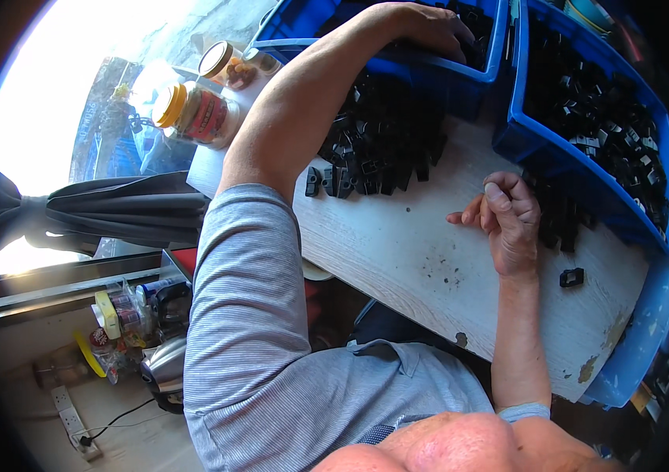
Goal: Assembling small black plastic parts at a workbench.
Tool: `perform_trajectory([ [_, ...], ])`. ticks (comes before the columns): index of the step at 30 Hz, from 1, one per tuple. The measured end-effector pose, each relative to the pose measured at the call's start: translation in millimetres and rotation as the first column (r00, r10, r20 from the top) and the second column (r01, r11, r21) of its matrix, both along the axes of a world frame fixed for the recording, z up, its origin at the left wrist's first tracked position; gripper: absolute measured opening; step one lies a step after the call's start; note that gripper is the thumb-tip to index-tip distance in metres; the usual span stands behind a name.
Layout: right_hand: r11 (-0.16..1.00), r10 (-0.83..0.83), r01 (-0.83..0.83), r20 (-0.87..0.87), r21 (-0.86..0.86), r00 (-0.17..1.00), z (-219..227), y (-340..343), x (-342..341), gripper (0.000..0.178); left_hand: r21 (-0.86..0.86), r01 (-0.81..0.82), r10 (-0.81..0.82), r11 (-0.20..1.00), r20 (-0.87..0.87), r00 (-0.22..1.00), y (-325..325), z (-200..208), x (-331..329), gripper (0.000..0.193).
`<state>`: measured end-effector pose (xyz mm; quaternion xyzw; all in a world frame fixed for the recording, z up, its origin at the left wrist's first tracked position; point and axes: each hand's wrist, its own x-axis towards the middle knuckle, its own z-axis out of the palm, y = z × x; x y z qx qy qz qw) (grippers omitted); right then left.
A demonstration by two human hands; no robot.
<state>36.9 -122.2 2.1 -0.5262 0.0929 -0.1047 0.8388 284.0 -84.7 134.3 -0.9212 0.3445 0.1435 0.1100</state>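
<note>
My left hand [438, 30] reaches across the table into the far blue bin [460, 72], down among small black plastic parts [472, 20]. Its visible fingers are stretched out and apart; the fingertips are partly hidden. Above the table on the right is my right hand [511, 224], with the thumb pressed against a curled index finger and the other fingers half bent to the left. Whatever lies in that pinch, if anything, is hidden. Between the hands, a heap of black plastic parts [382, 138] spreads below the far bin. One black rectangular part [572, 278] lies alone near my right wrist.
A second blue bin [586, 169] full of black parts stands at the right, with more black parts [561, 220] against it. Jars, one with a yellow lid [202, 114], stand at the table's left edge. A metal kettle [165, 366] and power strip [75, 421] are lower left.
</note>
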Motion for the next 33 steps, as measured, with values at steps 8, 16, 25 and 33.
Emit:
perform_trajectory([
  [8,0.999,0.025,-0.025,0.021,-0.028,0.999,1,2,2,0.012,-0.321,-0.192,0.013,0.928,-0.486,0.874,42,11,48,0.039],
  [16,0.996,0.01,-0.011,0.006,0.086,1.0,-2,1,1,0.012,-0.936,-0.042,-0.291,0.349,-0.15,0.945,103,11,56,0.029],
  [25,0.999,0.011,-0.01,0.019,-0.041,1.0,-2,3,1,0.015,-0.966,0.18,0.283,0.183,0.227,0.932,180,-63,-17,0.036],
  [33,0.999,0.017,-0.017,0.001,-0.028,1.0,2,3,2,0.017,-0.809,0.366,0.345,0.46,0.542,0.766,182,-111,-21,0.031],
])
